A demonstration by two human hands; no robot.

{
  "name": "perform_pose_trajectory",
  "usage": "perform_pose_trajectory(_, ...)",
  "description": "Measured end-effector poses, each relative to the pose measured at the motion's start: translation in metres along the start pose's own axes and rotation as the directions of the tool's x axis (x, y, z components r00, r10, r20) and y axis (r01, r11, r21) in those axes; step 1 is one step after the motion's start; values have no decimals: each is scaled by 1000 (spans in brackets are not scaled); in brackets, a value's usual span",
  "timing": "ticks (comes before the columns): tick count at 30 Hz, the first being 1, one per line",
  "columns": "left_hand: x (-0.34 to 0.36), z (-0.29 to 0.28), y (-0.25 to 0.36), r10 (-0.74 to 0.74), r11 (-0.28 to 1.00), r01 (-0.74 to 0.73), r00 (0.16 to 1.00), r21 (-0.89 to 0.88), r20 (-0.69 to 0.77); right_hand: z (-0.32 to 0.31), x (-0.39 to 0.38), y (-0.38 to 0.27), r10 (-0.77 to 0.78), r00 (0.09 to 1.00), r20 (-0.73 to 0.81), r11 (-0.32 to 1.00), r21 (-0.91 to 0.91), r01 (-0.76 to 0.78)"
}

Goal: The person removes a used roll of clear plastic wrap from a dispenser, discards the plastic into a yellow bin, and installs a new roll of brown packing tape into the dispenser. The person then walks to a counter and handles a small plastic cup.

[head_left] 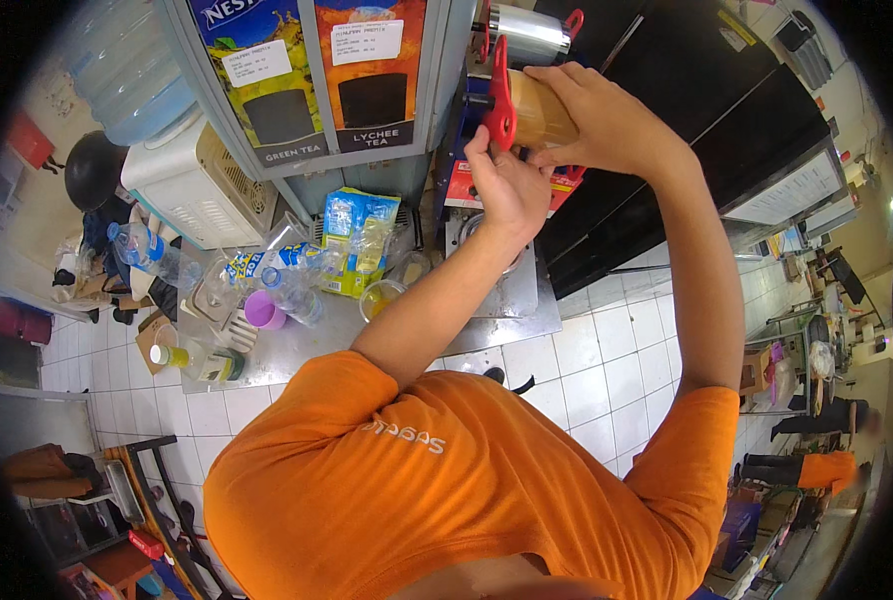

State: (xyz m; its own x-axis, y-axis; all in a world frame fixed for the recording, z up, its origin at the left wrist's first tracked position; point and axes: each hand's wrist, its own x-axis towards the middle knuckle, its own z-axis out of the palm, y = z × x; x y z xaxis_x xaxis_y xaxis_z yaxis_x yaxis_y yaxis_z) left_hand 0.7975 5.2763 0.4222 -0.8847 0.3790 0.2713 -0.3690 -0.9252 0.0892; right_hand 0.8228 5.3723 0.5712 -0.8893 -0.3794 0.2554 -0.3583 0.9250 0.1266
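On a blue-framed machine, a tan, amber-looking roll (539, 112) sits against a long red plastic holder piece (503, 100). My right hand (612, 122) wraps round the roll from its right side, fingers over the top and thumb below. At the lower end of the red piece, my left hand (512, 190) has its fingers closed against it. Part of that grip is hidden. Just beyond is a silver roll (529, 38) with red end pieces. Below my left hand, a metal plate with a round opening (515, 285) is partly covered by my forearm.
Left of my arm stands a drink dispenser (297, 172). The steel table (337, 350) bears a blue-and-yellow packet (357, 235), a purple cup (265, 310), plastic bottles (292, 295) and a clear cup (380, 298). A tall black cabinet (627, 225) is at right. Another person in orange (827, 470) stands far right.
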Motion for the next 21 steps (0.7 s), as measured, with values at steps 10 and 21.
perform_pose_trajectory(10, 10, -7, 2, 38, 998, -39, 999, -39, -27, -3, -30, -27, 13, 991, -136, 1000, 11, -12)
perform_pose_trajectory(21, 10, -18, -6, 18, 985, -10, 999, -173, 41, 14, -8, 2, 0, 980, -199, 995, -95, -19)
